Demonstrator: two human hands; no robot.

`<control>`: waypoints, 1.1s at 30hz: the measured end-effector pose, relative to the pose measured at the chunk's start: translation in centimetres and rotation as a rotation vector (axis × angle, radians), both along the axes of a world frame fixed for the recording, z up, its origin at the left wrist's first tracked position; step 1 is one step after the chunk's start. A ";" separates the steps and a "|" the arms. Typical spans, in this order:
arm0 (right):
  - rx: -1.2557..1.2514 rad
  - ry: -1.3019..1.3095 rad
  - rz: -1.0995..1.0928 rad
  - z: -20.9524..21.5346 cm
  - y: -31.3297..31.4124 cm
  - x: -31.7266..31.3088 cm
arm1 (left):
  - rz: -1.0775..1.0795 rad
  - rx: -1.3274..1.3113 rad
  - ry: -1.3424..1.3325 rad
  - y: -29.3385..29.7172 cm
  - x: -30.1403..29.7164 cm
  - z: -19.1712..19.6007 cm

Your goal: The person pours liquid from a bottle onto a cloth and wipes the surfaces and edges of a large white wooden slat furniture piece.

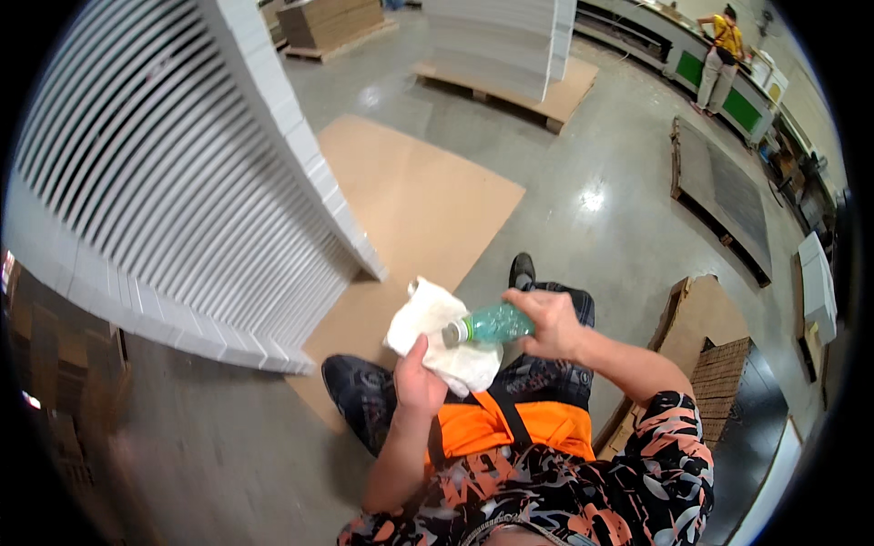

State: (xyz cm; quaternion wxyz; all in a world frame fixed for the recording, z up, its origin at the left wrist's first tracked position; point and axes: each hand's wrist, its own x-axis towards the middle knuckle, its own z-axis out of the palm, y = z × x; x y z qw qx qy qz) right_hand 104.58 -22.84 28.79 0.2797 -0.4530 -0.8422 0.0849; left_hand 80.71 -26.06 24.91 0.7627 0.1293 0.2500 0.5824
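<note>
My right hand (551,323) is wrapped round a green see-through plastic bottle (501,324), which lies tilted with its neck toward the left. The bottle's mouth end is over a white cloth (426,318) and seems to touch or nearly touch it. Under the cloth's near left side, my left hand (420,380) holds it, with the thumb up along its edge. The rest of the left fingers are hidden beneath the cloth. Both hands are in front of my orange garment (546,428), above my legs.
A tall stack of white slatted sheets (182,191) stands close on the left, on a brown board (410,191). Farther off are a white stack (487,41) on a pallet (555,109), a dark flat pallet (724,196), and a person (724,55) at a machine. Cardboard (706,318) lies at right.
</note>
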 end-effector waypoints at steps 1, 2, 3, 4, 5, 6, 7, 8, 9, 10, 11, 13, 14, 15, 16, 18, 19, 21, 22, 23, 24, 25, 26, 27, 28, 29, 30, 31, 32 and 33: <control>0.083 -0.065 0.018 -0.2 0.5 0.3 | 0.000 0.036 0.020 0.4 0.0 -0.1; 0.115 -0.127 0.008 -0.1 0.6 0.4 | 0.001 0.017 0.016 0.5 0.2 0.2; 0.149 -0.183 0.010 0.2 1.1 0.4 | 0.013 -0.001 0.019 0.7 0.3 0.9; 0.147 -0.233 0.017 0.8 1.3 0.3 | 0.017 0.008 0.007 0.7 0.1 1.2; 0.152 -0.285 0.023 1.4 1.5 0.2 | 0.018 0.023 -0.006 0.7 0.0 1.4; 0.191 -0.325 0.043 2.0 1.7 0.1 | 0.014 0.042 -0.018 0.5 -0.1 1.6; 0.239 -0.367 0.059 2.9 2.0 0.1 | 0.028 0.059 -0.016 0.5 -0.1 1.8; 0.299 -0.406 0.073 3.6 2.5 0.1 | 0.023 0.071 -0.053 0.5 -0.2 2.0; 0.355 -0.426 0.085 4.0 2.9 0.0 | 0.017 0.082 -0.089 0.4 -0.2 2.1; 0.413 -0.444 0.092 4.4 3.3 -0.1 | 0.017 0.080 -0.102 0.5 -0.2 2.1; 0.471 -0.460 0.099 4.8 3.7 -0.3 | 0.015 0.078 -0.115 0.5 -0.1 2.1; 0.557 -0.507 0.118 6.2 4.4 -0.9 | 0.003 0.075 -0.125 0.6 -0.1 2.3; 0.598 -0.519 0.130 7.0 4.7 -1.4 | -0.001 0.077 -0.120 0.7 -0.1 2.3; 0.640 -0.530 0.141 7.5 5.1 -1.9 | -0.006 0.078 -0.115 0.8 -0.2 2.4; 0.697 -0.544 0.145 7.8 5.3 -2.3 | -0.001 0.056 -0.121 0.9 -0.2 2.6; 0.738 -0.535 0.165 8.4 5.6 -3.0 | 0.011 0.013 -0.133 1.1 -0.2 3.0; 0.761 -0.531 0.179 8.6 5.7 -3.2 | 0.007 0.016 -0.149 1.3 -0.3 3.0; 0.739 -0.579 0.188 8.9 5.2 -3.2 | 0.002 0.024 -0.181 1.4 -0.5 2.9; 0.731 -0.599 0.196 8.9 5.2 -3.3 | 0.006 0.012 -0.195 1.5 -0.6 2.8; 0.726 -0.606 0.190 9.0 5.2 -3.3 | 0.010 0.001 -0.210 1.6 -0.7 2.8; 0.722 -0.613 0.185 9.0 5.3 -3.1 | 0.013 -0.011 -0.224 1.6 -0.8 2.7; 0.716 -0.624 0.174 9.1 5.3 -2.9 | 0.003 -0.004 -0.235 1.6 -0.9 2.6; 0.723 -0.624 0.154 9.4 5.5 -2.8 | -0.008 0.003 -0.245 1.7 -1.0 2.4; 0.731 -0.610 0.142 9.5 5.8 -2.9 | -0.019 0.010 -0.255 1.7 -1.0 2.3; 0.737 -0.595 0.127 9.7 6.2 -3.0 | -0.019 0.014 -0.265 1.7 -1.0 2.3; 0.744 -0.580 0.110 9.8 6.6 -3.2 | -0.019 0.018 -0.274 1.8 -0.9 2.4; 0.765 -0.575 0.114 9.8 6.7 -3.5 | -0.019 0.022 -0.284 1.8 -0.8 2.5; 0.778 -0.570 0.131 9.9 6.7 -3.9 | -0.014 0.026 -0.280 1.9 -0.7 2.6; 0.792 -0.564 0.148 10.1 6.5 -4.2 | -0.010 0.029 -0.277 2.0 -0.5 2.6; 0.805 -0.558 0.165 10.2 6.4 -4.5 | -0.005 0.033 -0.274 2.2 -0.4 2.7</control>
